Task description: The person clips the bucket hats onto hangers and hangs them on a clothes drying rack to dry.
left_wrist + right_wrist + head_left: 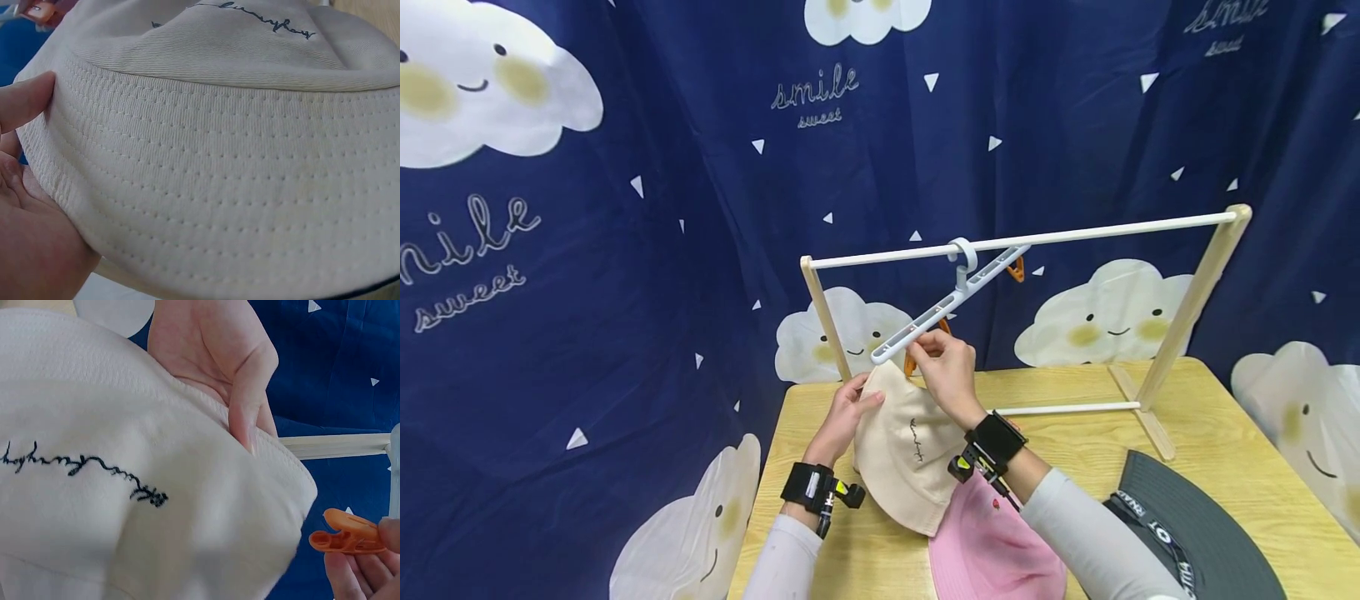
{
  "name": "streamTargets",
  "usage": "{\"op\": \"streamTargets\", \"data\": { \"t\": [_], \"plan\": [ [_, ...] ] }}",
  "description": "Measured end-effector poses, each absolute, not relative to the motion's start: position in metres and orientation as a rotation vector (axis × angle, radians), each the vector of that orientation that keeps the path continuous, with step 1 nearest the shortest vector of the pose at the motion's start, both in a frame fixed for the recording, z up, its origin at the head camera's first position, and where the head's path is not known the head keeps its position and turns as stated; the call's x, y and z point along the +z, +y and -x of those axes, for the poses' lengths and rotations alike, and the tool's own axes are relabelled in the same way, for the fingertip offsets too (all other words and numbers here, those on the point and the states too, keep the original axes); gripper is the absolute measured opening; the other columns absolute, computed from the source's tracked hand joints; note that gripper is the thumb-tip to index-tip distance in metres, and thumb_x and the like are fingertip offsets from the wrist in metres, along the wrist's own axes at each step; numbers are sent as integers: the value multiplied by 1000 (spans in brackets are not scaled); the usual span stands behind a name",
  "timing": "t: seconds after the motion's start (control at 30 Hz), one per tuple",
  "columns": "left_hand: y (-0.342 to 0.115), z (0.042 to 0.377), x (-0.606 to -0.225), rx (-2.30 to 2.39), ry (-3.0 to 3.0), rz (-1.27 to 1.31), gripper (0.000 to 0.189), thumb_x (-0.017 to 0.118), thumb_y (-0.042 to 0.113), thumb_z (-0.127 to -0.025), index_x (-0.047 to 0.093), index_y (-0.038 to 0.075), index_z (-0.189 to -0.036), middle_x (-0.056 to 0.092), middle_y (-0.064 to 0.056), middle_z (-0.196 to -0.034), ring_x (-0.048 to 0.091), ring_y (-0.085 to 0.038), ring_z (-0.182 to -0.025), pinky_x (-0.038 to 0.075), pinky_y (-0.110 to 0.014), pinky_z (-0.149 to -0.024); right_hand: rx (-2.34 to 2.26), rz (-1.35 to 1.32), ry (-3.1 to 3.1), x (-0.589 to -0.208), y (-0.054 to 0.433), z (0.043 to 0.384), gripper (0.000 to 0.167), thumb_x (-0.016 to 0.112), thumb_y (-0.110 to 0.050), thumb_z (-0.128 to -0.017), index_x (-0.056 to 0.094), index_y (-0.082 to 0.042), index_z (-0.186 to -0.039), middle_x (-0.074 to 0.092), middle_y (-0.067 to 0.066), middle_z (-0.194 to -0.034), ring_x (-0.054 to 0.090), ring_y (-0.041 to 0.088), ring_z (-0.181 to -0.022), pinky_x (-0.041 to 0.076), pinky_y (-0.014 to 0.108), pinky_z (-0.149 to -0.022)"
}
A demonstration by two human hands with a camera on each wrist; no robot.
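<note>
My left hand (pixel 841 418) grips the brim edge of a beige bucket hat (pixel 898 467), thumb on the near face, as the right wrist view also shows. Dark script is stitched on the hat's crown (pixel 81 469). Between thumb and fingers, my right hand (pixel 947 375) pinches an orange clothespin (pixel 347 532) beside the hat's upper edge. That clothespin is under the lower end of a pale blue hanger (pixel 951 304), which hooks over a white rail (pixel 1075 237). Stitch rows on the brim (pixel 212 169) fill the left wrist view.
A pink hat (pixel 992 550) lies on the wooden table (pixel 1067 450) below the beige one. At the right is a dark grey hat (pixel 1210 525) with a lettered band. Another orange clothespin (pixel 1017 268) hangs at the hanger's far end. The rack's wooden post (pixel 1195 308) stands at right.
</note>
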State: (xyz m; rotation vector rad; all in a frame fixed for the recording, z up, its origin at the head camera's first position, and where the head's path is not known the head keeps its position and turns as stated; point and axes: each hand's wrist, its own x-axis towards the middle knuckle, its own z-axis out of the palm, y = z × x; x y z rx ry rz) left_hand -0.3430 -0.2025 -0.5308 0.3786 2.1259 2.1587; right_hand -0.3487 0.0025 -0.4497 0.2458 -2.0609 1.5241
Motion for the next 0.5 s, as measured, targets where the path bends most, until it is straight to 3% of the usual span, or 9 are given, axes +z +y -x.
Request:
{"op": "streamTargets", "data": {
  "t": [0.5],
  "plan": [
    [-191,348,-523,2202,1998,-408,45,62,10,-103,55,5,-148,70,-10,-126,72,-16,-102,59,-31,-87,1570,-247,-2052,-449,3,349,10,85,-13,-87,79,-5,-89,78,8,-79,76,24,-73,46,13,-64]
  ]
}}
